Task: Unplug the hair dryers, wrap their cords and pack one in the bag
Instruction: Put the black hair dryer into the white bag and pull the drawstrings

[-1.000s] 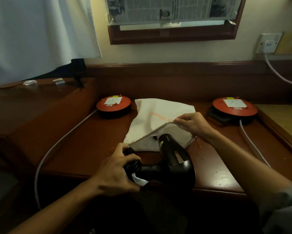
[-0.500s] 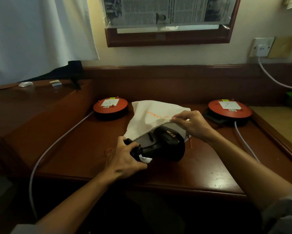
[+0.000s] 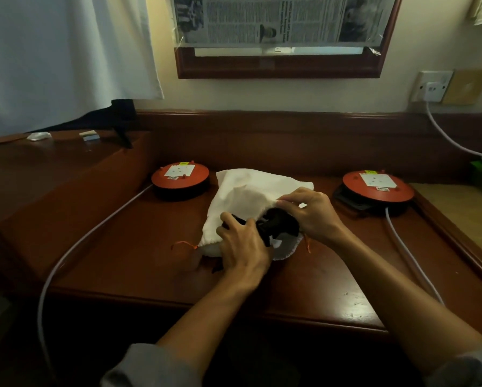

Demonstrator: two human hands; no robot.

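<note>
A white drawstring bag (image 3: 245,194) lies on the brown desk (image 3: 318,280) with its mouth toward me. The black hair dryer (image 3: 276,226) is mostly inside the mouth; only its handle end shows. My left hand (image 3: 242,247) grips the dryer's handle at the bag's opening. My right hand (image 3: 309,210) pinches the upper edge of the bag's mouth and holds it up over the dryer. Orange drawstring ends (image 3: 182,245) trail out on both sides of the mouth. No second dryer is in view.
Two red round extension reels stand on the desk, one at the left (image 3: 179,175) and one at the right (image 3: 377,187), each with a white cable running toward me. A wall socket (image 3: 430,86) holds a white plug. A raised side shelf (image 3: 39,163) lies left.
The dryer has gone from the desk's front edge forward into the bag's mouth, pushed by my left hand. My right hand kept the bag's edge lifted and now covers the dryer.
</note>
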